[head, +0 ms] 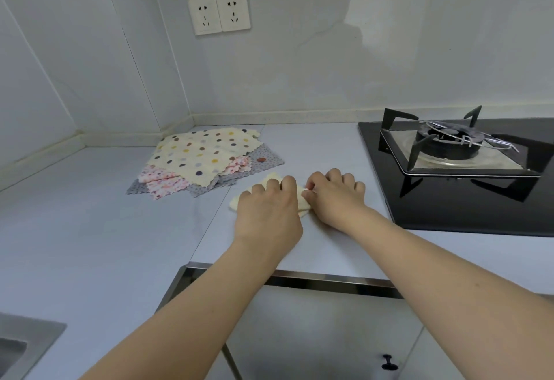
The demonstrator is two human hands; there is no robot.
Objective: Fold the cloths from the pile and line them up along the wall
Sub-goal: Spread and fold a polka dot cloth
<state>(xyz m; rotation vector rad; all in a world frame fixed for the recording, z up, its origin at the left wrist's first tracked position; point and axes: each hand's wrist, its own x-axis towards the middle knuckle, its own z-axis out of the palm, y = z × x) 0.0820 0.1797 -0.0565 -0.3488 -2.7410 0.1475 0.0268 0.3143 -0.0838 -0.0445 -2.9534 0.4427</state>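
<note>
On the worktop (90, 229), both hands work a small cream cloth (271, 178) just right of the pile (204, 157), between pile and stove (455, 151). The left hand (268, 214) presses it flat, grip released; the right hand (335, 196) pinches its right edge. The pile lies near the wall corner.

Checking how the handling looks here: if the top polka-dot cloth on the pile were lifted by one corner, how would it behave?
The polka-dot cloth would probably droop limply: it drapes over the cloths beneath, edges rippling. It looks thin, so likely light. It may drag the pink cloth underneath slightly.
</note>
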